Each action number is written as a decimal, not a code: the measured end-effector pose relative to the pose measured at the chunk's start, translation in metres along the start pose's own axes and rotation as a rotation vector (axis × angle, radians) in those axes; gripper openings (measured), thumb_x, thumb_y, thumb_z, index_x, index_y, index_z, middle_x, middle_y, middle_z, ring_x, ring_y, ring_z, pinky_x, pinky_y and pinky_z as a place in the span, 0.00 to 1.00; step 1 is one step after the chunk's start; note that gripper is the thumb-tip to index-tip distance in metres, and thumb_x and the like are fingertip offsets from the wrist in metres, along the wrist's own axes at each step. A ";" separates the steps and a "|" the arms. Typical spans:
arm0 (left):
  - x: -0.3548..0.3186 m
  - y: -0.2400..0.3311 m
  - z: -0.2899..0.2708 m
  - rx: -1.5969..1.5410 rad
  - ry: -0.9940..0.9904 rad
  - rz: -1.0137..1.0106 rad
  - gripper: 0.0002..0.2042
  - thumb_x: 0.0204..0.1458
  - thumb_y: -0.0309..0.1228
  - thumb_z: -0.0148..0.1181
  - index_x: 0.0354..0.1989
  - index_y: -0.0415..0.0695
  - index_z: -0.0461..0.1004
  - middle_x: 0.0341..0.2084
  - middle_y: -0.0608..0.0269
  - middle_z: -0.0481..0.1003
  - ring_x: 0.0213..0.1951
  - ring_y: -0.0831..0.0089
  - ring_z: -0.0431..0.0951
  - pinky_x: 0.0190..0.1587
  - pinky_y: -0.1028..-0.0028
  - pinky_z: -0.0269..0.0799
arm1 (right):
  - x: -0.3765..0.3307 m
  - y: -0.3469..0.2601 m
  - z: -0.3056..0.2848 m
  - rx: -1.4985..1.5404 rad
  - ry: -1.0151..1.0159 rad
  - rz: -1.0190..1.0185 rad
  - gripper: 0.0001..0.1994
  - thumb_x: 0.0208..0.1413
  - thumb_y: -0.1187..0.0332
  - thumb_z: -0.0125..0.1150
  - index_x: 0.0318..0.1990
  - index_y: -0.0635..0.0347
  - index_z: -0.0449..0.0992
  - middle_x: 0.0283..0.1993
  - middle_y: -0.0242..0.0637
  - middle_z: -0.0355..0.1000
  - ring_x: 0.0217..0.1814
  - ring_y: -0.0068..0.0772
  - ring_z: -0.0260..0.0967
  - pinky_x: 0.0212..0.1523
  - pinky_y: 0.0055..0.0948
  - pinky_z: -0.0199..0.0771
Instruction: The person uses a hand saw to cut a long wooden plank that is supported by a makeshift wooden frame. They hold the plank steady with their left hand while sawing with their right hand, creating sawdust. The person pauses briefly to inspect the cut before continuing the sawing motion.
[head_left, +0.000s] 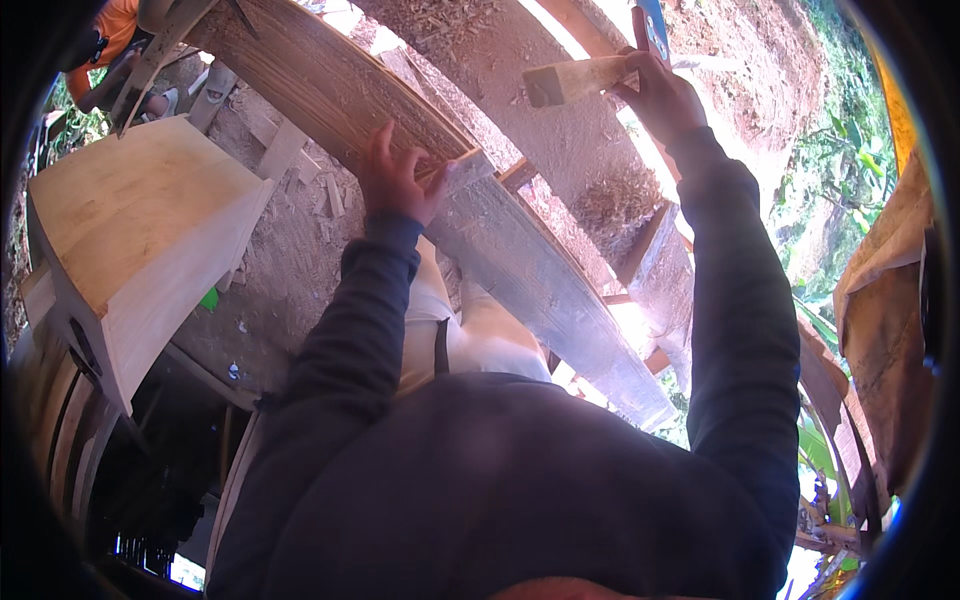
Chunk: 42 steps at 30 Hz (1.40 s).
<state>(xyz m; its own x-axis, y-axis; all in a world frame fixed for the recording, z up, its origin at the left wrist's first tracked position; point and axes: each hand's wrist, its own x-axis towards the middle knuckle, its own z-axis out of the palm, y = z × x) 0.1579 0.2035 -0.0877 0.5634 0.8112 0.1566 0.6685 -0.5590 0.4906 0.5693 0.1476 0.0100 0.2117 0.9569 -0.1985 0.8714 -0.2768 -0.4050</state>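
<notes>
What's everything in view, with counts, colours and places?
board: one, brown, upper left
beam: one, grey, centre
wooden box: one, pale, left
wooden piece: one, tan, upper right
blue object: one, blue, top right
wood scraps: several, pale, left
shavings: uncounted, tan, upper centre
co-worker: one, orange clothing, top left
foliage: uncounted, green, right
sheet: one, brown, far right
trousers: one pair, pale, centre
left hand: one, dark-sleeved, at board's end
right hand: one, dark-sleeved, holding wooden piece
</notes>
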 end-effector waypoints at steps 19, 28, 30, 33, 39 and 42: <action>0.008 0.012 -0.023 -0.134 -0.246 0.345 0.23 0.36 0.45 0.83 0.37 0.48 0.79 0.57 0.50 0.72 0.61 0.45 0.71 0.63 0.46 0.67 | -0.017 0.001 0.009 0.013 0.151 0.042 0.26 0.53 0.61 0.76 0.58 0.48 0.72 0.50 0.38 0.79 0.50 0.42 0.82 0.51 0.41 0.84; -0.063 0.006 -0.097 -0.456 -0.128 -0.030 0.22 0.47 0.29 0.78 0.50 0.43 0.76 0.42 0.53 0.77 0.44 0.50 0.81 0.48 0.58 0.78 | -0.074 -0.050 0.015 -0.123 0.028 -0.038 0.12 0.61 0.71 0.63 0.50 0.51 0.71 0.45 0.48 0.79 0.46 0.61 0.79 0.46 0.54 0.78; -0.082 0.007 -0.117 -0.529 -0.087 -0.113 0.22 0.47 0.30 0.79 0.50 0.42 0.76 0.41 0.52 0.77 0.44 0.51 0.81 0.48 0.59 0.78 | -0.091 -0.062 0.021 -0.129 0.092 -0.133 0.13 0.62 0.68 0.63 0.53 0.50 0.73 0.48 0.44 0.79 0.49 0.56 0.79 0.48 0.51 0.80; -0.103 0.015 -0.160 -0.629 -0.135 -0.321 0.23 0.51 0.32 0.78 0.52 0.40 0.76 0.45 0.56 0.79 0.47 0.63 0.83 0.48 0.65 0.80 | -0.106 -0.082 0.031 -0.023 0.101 -0.077 0.16 0.62 0.65 0.64 0.57 0.50 0.74 0.51 0.42 0.79 0.52 0.51 0.80 0.51 0.47 0.82; -0.143 0.031 -0.256 -0.921 -0.092 -0.587 0.18 0.59 0.32 0.72 0.54 0.37 0.79 0.42 0.59 0.83 0.46 0.73 0.82 0.50 0.70 0.79 | -0.133 -0.204 0.015 -0.096 0.129 -0.224 0.12 0.57 0.66 0.66 0.47 0.56 0.75 0.47 0.44 0.77 0.53 0.51 0.79 0.50 0.47 0.82; -0.175 0.047 -0.305 -0.938 0.037 -0.593 0.16 0.62 0.34 0.70 0.52 0.37 0.80 0.40 0.60 0.83 0.44 0.74 0.81 0.50 0.71 0.77 | -0.140 -0.233 0.037 -0.111 0.212 -0.447 0.07 0.58 0.68 0.64 0.42 0.57 0.75 0.42 0.44 0.76 0.48 0.50 0.78 0.48 0.47 0.81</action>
<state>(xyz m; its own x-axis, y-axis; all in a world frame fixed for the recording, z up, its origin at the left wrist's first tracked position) -0.0574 0.0878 0.1697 0.2507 0.9205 -0.2996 0.1855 0.2581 0.9481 0.3201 0.0746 0.0991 -0.1175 0.9797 0.1623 0.9367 0.1636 -0.3094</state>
